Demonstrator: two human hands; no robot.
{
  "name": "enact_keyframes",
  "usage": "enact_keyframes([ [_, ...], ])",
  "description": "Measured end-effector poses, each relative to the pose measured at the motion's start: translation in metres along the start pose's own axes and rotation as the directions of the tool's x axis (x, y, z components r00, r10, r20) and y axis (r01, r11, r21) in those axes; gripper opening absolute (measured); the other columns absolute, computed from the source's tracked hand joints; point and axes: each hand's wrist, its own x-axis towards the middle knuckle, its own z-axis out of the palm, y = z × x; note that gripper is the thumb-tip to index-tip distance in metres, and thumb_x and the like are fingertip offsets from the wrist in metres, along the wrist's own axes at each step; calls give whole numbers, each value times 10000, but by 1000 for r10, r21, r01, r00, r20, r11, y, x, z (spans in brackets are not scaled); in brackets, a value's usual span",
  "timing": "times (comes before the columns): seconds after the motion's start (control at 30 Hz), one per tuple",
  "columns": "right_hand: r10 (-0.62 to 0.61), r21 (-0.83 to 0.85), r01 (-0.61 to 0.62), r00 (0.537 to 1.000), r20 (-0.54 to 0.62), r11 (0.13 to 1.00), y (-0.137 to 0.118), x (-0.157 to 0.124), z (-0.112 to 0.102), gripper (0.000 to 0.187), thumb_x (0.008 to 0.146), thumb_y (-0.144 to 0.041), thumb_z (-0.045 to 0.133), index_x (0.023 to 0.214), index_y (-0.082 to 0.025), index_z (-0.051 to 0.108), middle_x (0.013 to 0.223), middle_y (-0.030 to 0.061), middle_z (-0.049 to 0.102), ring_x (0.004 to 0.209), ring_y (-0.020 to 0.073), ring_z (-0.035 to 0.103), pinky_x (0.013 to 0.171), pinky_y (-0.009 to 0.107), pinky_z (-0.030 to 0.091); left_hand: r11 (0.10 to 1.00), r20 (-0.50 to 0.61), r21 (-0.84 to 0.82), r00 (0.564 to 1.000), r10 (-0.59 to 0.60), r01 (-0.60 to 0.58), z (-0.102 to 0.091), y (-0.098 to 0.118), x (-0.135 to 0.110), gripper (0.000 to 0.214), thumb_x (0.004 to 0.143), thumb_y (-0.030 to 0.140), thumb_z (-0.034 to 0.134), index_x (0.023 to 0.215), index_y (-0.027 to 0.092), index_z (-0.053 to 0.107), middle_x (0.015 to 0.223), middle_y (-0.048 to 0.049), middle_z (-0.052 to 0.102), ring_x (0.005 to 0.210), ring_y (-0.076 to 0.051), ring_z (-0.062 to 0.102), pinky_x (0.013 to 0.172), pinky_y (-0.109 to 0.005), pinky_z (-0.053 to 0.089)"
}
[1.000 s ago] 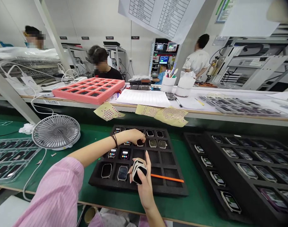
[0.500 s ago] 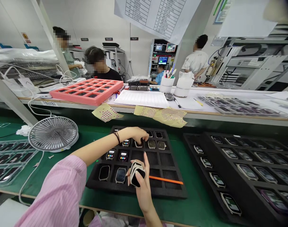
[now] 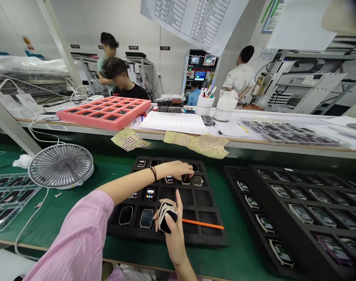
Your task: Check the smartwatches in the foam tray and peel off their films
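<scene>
Sliding rightward along its row since half a second ago, the left hand [image 3: 182, 169] is now bending over another watch [image 3: 185, 181], leaving a lit watch [image 3: 169, 179] showing in the compartment it was covering. Well to that hand's left, a grey fan [image 3: 63, 164] is standing on the green counter [image 3: 236, 249]. Nearer the fingers, a glowing watch [image 3: 150, 192] is displaying coloured dots in the black foam tray [image 3: 213, 239]. Below the reaching arm, the right hand [image 3: 174, 230] is grasping a stack of watches [image 3: 164, 212], thumb pressing the front screen; keeping that grip steady should guard against a slip. Left fingertips are appearing to touch the watch beneath them, seated in its compartment; whether they are pinching or merely pressing, one cannot tell. Light contact at the rim would likely spare its screen. Right of the right hand, an orange stick [image 3: 203, 224] is stretching over the compartments, its near end hidden. Farther right of both hands, stacked trays [image 3: 279, 218] are holding more watches.
</scene>
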Motion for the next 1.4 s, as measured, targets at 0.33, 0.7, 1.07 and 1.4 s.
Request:
enact_keyframes([
  [0.33, 69, 85, -70, 997, 17, 994, -2, 0, 2, 689, 896, -313, 525, 1460, -372, 134, 1159, 44, 526, 805, 179, 590, 762, 405, 498, 999, -26, 11, 999, 33, -33, 8, -5, 0, 324, 723, 104, 680, 1015, 237, 639, 1145, -58, 569, 978, -222, 550, 621, -264, 404],
  [0.7, 88, 43, -88, 996, 10, 995, -8, 0, 5, 716, 891, -352, 522, 1472, -371, 104, 1154, 54, 535, 768, 174, 589, 698, 374, 497, 989, 7, -147, 1000, 16, -15, 8, -10, 3, 266, 705, 106, 707, 948, 211, 681, 1126, -50, 561, 1050, -208, 542, 730, -234, 447],
  [1.07, 63, 5, -63, 997, -36, 998, -5, -2, 4, 677, 879, -354, 538, 1454, -380, 181, 1144, 63, 537, 749, 176, 587, 557, 303, 464, 845, -365, -502, 840, -401, 185, -6, 21, -147, 265, 901, 292, 526, 1131, 187, 606, 1229, -85, 552, 1139, -189, 527, 977, -283, 401],
  [1.4, 218, 41, -216, 972, -82, 976, -19, 3, 25, 592, 887, -362, 530, 1426, -375, 286, 1057, 56, 594, 709, 185, 590, 556, 342, 473, 283, 45, -529, 360, -932, 800, 94, 67, -324, 306, 855, 400, 492, 979, 175, 658, 1003, -81, 635, 809, -209, 630, 715, -288, 478],
])
